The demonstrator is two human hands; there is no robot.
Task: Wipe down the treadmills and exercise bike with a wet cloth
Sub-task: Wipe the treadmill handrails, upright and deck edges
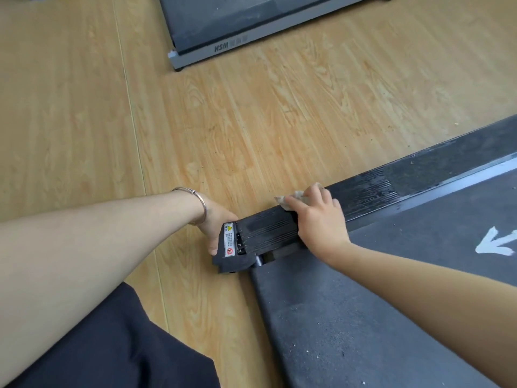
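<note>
Treadmill (363, 317) seen from above, its dark belt running from 6 o'clock out toward 3 o'clock, with a white arrow (498, 245) painted on the belt at 3 o'clock. Along the belt's far edge lies a black ribbed side rail (372, 189), part of it glistening wet. At the centre of the view the right hand (321, 222) sits on this rail, fingers curled over a pale crumpled cloth (295, 195) and pressing it down - the cloth pokes out past the fingertips. Just toward 9 o'clock the left hand (215, 225), with a thin metal bangle (200, 204) on the wrist, grips the rail's end cap (237, 259), thumb beside a warning label (228, 239). Wood-pattern floor (251, 121) lies beyond. A second treadmill (251, 21) stands at 12 o'clock - well apart. Dark clothing (112, 345) fills 7 o'clock.
</note>
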